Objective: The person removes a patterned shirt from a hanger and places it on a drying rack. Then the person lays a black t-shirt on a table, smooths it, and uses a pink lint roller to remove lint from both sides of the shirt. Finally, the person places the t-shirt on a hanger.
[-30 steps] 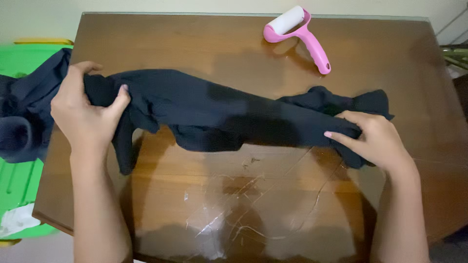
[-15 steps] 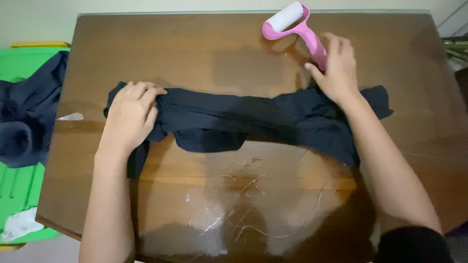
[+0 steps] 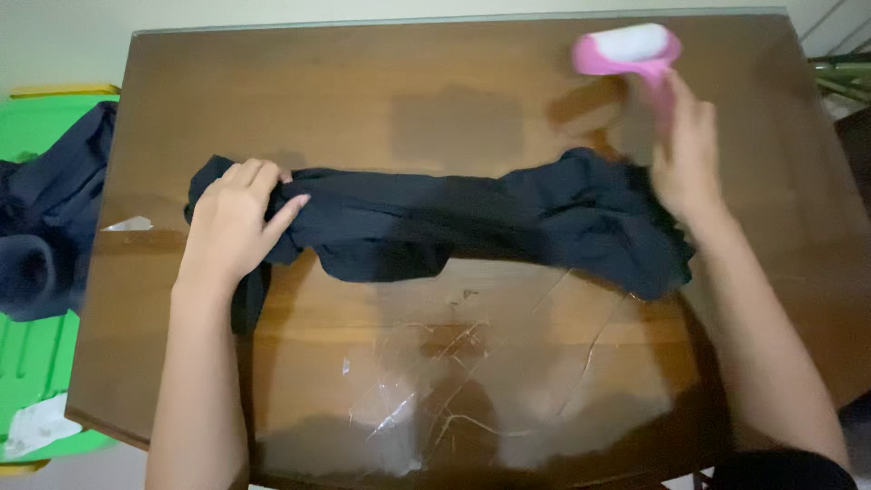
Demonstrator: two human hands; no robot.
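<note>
A dark navy garment [image 3: 454, 227] lies bunched in a long strip across the brown wooden table [image 3: 363, 100]. My left hand [image 3: 236, 222] presses flat on the garment's left end. My right hand [image 3: 685, 154] grips the pink handle of a lint roller [image 3: 631, 47] with a white roll, lifted and blurred above the garment's right end.
A green plastic bin [image 3: 36, 345] stands left of the table with more dark clothes [image 3: 45, 227] heaped on it and a white scrap near its front. A cracked glass sheet [image 3: 454, 381] covers the tabletop. A small white scrap [image 3: 132, 223] lies near the table's left edge.
My right hand has left the garment, grasped the lint roller and lifted it toward the right. My left hand released its grip and now lies flat on the garment's left end.
</note>
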